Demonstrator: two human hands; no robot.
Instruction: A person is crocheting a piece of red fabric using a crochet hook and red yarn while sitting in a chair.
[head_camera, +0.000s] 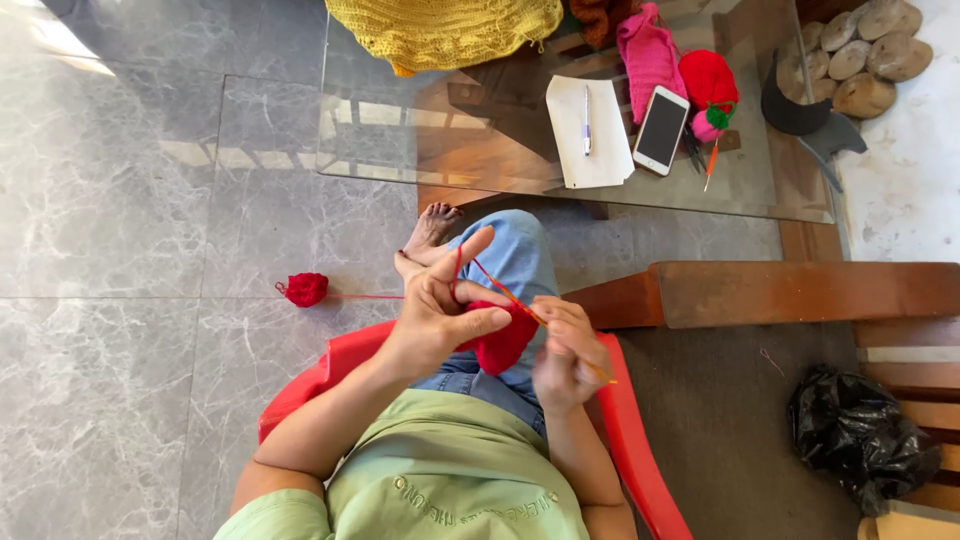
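My left hand (440, 310) pinches a small red crocheted piece (503, 342) over my lap, with red yarn looped over the raised forefinger. My right hand (567, 352) is closed on an orange crochet hook (560, 340) whose tip enters the red piece. The yarn runs left to a red yarn ball (306, 289) lying on the grey marble floor. I sit on a red plastic chair (630, 440), with one blue-jeaned leg crossed over.
A glass-topped table (400, 140) ahead carries a yellow crocheted cloth (445, 30), white paper with a pen (587, 130), a phone (661, 130), pink and red crocheted pieces and scissors. A wooden bench (800, 292) and a black plastic bag (862, 436) are to the right.
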